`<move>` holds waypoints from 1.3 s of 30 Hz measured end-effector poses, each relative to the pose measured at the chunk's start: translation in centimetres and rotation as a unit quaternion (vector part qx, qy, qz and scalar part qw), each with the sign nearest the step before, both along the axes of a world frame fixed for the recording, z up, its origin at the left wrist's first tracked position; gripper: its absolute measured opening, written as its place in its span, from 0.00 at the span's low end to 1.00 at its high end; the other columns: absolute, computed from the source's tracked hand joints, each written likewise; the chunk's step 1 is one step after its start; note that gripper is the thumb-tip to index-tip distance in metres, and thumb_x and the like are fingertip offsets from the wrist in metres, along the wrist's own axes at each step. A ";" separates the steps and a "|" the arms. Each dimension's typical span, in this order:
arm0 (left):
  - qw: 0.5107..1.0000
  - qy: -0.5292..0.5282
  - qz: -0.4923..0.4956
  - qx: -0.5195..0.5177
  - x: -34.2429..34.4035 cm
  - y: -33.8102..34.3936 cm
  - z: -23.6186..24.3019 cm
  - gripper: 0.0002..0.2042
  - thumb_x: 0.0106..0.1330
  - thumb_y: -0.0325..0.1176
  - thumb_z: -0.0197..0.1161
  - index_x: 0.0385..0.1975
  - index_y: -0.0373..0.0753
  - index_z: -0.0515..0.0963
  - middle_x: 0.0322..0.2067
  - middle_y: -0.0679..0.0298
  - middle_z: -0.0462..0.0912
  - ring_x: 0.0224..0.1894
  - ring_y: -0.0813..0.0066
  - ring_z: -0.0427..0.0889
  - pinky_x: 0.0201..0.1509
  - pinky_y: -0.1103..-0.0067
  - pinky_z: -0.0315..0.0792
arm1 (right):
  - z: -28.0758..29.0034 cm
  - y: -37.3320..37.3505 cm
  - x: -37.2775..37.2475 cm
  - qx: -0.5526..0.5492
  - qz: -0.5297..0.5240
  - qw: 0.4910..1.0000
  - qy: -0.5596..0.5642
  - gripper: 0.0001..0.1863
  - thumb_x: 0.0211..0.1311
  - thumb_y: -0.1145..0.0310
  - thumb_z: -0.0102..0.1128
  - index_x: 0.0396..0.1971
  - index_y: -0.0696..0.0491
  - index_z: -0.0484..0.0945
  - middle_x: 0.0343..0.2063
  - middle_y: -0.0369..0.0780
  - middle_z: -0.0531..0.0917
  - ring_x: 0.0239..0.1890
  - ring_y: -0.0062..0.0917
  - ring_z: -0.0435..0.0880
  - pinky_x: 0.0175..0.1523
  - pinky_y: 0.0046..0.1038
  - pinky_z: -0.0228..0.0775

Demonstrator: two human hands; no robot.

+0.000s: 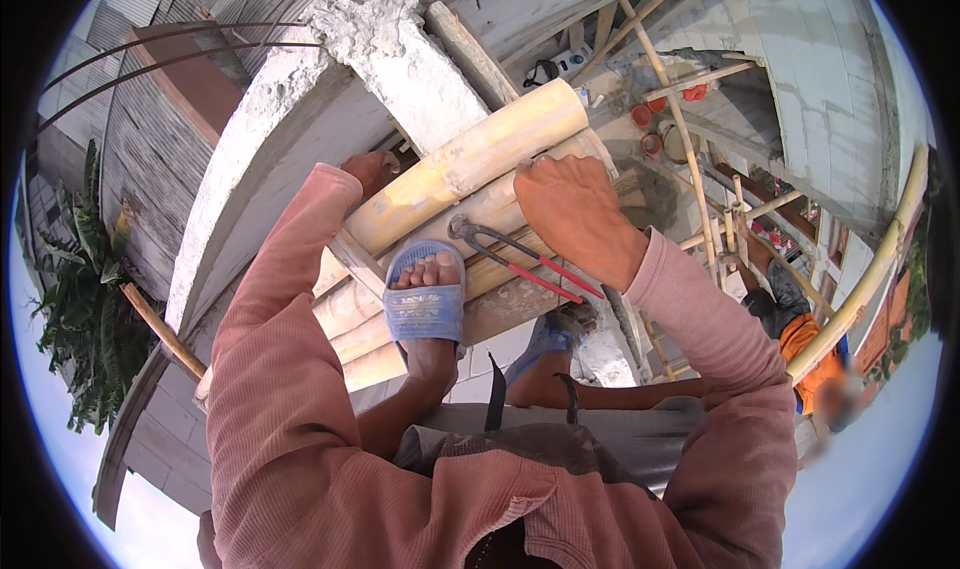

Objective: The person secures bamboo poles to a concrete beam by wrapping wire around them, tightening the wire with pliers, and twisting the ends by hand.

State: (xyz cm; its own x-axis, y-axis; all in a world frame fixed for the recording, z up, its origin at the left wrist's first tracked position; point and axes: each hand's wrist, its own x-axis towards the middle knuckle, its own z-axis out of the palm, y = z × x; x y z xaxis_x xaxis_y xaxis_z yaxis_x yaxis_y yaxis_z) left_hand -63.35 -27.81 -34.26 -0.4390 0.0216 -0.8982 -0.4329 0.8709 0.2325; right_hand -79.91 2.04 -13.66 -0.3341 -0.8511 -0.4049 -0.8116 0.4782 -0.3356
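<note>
The left hand (370, 173) of the person, coming out of a pink ribbed sleeve, is near the left side of a thick, yellowish bamboo pole (470, 164), just beyond its far edge. Its fingers look bent inward, but they are partly hidden, so I cannot tell how far they are closed or whether they have hold of something. The right hand (582, 214), seen from its back, is over the pale bamboo poles (500, 205) which lie beside the thick one, close to their right end. Its fingers are folded downward; how tightly, and what is under them, I cannot tell.

The thick pole lies slanting across the platform, its right end higher in the view. On the bamboo, between the person's left foot and the right hand, rests a pair of metal pincers with red handles (512, 266); the handles are spread apart and neither hand is on them. The left foot, in a blue open-toed slipper (424, 311), stands on the bamboo near the pincers.

Beyond the poles is a rough white concrete beam (420, 74). Farther down, at the right, there are orange-red buckets (641, 116) and a person in orange clothing (803, 341). Green leafy plants (85, 299) are at the far left.
</note>
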 end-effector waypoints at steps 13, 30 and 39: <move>0.979 -0.013 0.173 0.108 -6.0 -2.8 12.8 0.13 0.71 0.34 0.54 0.48 0.38 0.81 0.36 0.58 0.90 0.38 0.66 0.89 0.49 0.69 0.80 | -4.8 -0.7 6.6 -0.161 -0.223 0.961 -0.011 0.08 0.63 0.63 0.61 0.36 0.51 0.77 0.30 0.45 0.84 0.28 0.42 0.87 0.34 0.43 0.78; 0.933 0.078 -0.347 0.061 -10.2 -1.3 15.0 0.15 0.74 0.38 0.55 0.55 0.43 0.79 0.44 0.51 0.87 0.50 0.48 0.83 0.56 0.58 0.76 | -4.6 -0.8 5.1 -0.092 -0.286 0.951 -0.079 0.15 0.66 0.56 0.55 0.36 0.52 0.83 0.31 0.47 0.88 0.35 0.45 0.88 0.44 0.47 0.77; 0.967 0.064 -0.248 0.000 -12.9 0.5 17.2 0.15 0.76 0.39 0.51 0.54 0.43 0.79 0.50 0.47 0.84 0.54 0.49 0.83 0.56 0.59 0.76 | -4.5 0.2 5.3 -0.063 -0.290 0.948 -0.112 0.13 0.66 0.58 0.55 0.37 0.52 0.80 0.36 0.45 0.87 0.35 0.42 0.88 0.44 0.45 0.77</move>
